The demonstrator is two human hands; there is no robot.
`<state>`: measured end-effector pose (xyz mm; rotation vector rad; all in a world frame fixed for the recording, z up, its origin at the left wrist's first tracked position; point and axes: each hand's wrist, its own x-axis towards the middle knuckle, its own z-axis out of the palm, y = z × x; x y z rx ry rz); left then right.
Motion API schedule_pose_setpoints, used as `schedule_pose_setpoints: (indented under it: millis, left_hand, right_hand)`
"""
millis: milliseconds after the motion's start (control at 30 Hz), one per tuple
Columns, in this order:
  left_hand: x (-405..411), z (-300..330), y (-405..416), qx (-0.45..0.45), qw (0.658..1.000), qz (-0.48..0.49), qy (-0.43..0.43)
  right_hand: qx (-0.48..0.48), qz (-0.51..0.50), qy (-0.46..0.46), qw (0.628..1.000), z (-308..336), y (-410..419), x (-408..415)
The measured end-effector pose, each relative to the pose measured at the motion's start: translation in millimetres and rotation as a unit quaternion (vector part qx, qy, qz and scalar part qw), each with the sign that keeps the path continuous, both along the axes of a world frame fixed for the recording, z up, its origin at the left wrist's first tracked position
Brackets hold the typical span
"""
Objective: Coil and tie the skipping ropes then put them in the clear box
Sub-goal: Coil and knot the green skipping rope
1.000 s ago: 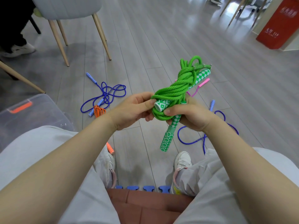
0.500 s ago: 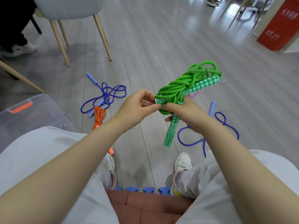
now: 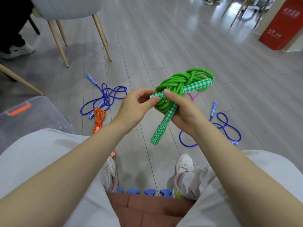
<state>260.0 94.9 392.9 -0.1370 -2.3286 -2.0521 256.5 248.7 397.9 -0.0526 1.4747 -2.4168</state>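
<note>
A coiled green skipping rope (image 3: 178,82) with two green-and-white patterned handles sits in front of me above my knees. My right hand (image 3: 183,112) grips the bundle from below, thumb over the cords. My left hand (image 3: 136,105) pinches the end of one handle at the bundle's left side. The other handle (image 3: 161,128) hangs down towards the floor. The clear box (image 3: 32,115) with an orange latch stands on the floor at my left. Loose on the floor lie a blue rope (image 3: 105,97), an orange rope (image 3: 98,118), another blue rope (image 3: 226,126) and a pink rope (image 3: 194,95), mostly hidden.
A grey chair with wooden legs (image 3: 101,36) stands ahead on the left. Someone's shoe (image 3: 18,49) is at the far left. A red sign stand (image 3: 282,25) is at the far right. My feet (image 3: 183,163) rest on the grey wood floor.
The green bundle has tipped from upright to nearly level, its top swinging right. My left hand went from gripping the cords to pinching the handle's end.
</note>
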Motion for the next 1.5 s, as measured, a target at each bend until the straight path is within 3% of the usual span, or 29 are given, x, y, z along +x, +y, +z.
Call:
schedule_pose_setpoints:
  millis: [167,367,533,767,833,933,1000,1100,1200,1333,1500]
  left_hand:
    - [-5.0,-4.5,-8.8,-0.098,0.993,-0.061,-0.04]
    - [-11.3,4.0,-32.0,-0.286,0.947,-0.139,-0.044]
    - [-16.2,1.4,-47.4,-0.451,0.878,-0.156,-0.047]
    - [-13.3,-5.6,-46.8,-0.544,0.801,-0.233,-0.094]
    - [-8.4,-6.8,-35.7,-0.52,0.814,-0.244,-0.091]
    - [0.0,-16.0,-16.3,-0.395,0.883,-0.236,-0.094]
    - [4.3,-21.8,-6.3,-0.35,0.906,-0.221,-0.091]
    - [6.8,-31.3,0.4,-0.363,0.911,-0.19,-0.041]
    - [5.4,-40.1,1.1,-0.371,0.914,-0.165,0.012]
    - [9.4,-54.0,8.0,-0.378,0.911,-0.165,0.021]
    - [19.8,-84.2,15.6,-0.325,0.937,-0.131,-0.006]
  right_hand:
    - [-0.15,-0.117,-0.063,0.98,2.3,9.1,-12.2]
    - [-0.212,-0.214,-0.074,0.951,9.8,35.0,-18.6]
    - [-0.086,-0.201,-0.045,0.975,14.3,51.2,-26.9]
    - [-0.004,-0.166,0.048,0.985,13.7,48.4,-25.7]
    - [-0.025,-0.16,0.062,0.985,17.5,47.6,-25.5]
    - [-0.051,-0.17,0.06,0.982,22.2,42.1,-24.4]
    - [-0.042,-0.182,0.049,0.981,22.3,40.6,-24.8]
    - [-0.039,-0.192,0.029,0.98,23.6,45.7,-28.2]
    - [-0.096,-0.236,-0.003,0.967,25.3,52.5,-37.9]
    - [-0.098,-0.283,-0.068,0.952,27.5,60.7,-54.8]
    - [-0.075,-0.313,-0.123,0.939,36.8,72.3,-78.1]
